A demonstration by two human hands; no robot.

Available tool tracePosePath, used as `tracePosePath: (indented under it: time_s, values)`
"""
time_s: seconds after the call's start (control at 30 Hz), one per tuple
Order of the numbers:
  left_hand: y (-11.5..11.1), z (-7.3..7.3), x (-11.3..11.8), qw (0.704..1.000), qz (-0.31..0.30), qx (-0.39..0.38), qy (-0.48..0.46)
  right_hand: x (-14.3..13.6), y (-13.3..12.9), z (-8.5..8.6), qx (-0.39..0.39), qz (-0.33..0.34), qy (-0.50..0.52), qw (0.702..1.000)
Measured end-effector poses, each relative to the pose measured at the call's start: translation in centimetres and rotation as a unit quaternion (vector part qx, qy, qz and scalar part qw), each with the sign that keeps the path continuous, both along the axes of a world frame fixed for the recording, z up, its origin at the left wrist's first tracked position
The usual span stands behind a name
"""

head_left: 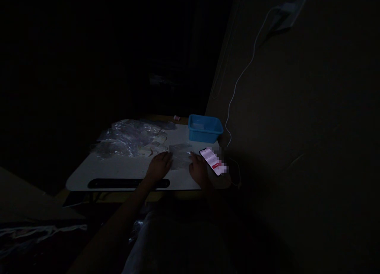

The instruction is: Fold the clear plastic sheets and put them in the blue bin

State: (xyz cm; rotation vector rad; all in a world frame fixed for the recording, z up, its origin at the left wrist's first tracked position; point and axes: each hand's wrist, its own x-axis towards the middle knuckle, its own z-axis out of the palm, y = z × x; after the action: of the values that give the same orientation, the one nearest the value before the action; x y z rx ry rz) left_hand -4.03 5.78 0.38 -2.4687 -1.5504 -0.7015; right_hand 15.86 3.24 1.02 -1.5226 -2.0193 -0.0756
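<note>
A small clear plastic bag lies on the white table between my two hands. My left hand has its fingers closed at the bag's left edge. At the opposite edge, my right hand grips the bag with curled fingers. The dim light hides the fingertips in part. Close beside my right hand rests a phone with a lit screen. Beyond my left hand sits a heap of crumpled clear plastic, with pale paper-like pieces at its near right side.
A blue plastic basin stands at the table's back right. The white tabletop has a dark slot along its front. A white cable hangs down the right wall. Behind the table lies a small pinkish-white item.
</note>
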Motion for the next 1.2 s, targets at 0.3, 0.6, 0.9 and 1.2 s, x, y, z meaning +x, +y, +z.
tracePosePath:
  time_s: [0.3,0.6,0.9,1.2]
  values:
    - [-0.24,0.12,-0.12,1.0,-0.012,0.0,0.0,-0.15,-0.03,0.17,-0.02,-0.02,0.013,1.0]
    - [-0.17,0.09,-0.07,1.0,0.004,-0.004,0.001,-0.17,-0.21,0.38,-0.013,0.022,-0.001,1.0]
    - [-0.27,0.31,0.04,1.0,0.01,-0.01,0.022,-0.1,0.06,0.01,-0.019,-0.094,0.023,0.995]
    - [-0.08,0.1,-0.06,1.0,0.0,-0.004,0.021,-0.16,-0.12,0.22,-0.012,0.009,-0.001,1.0]
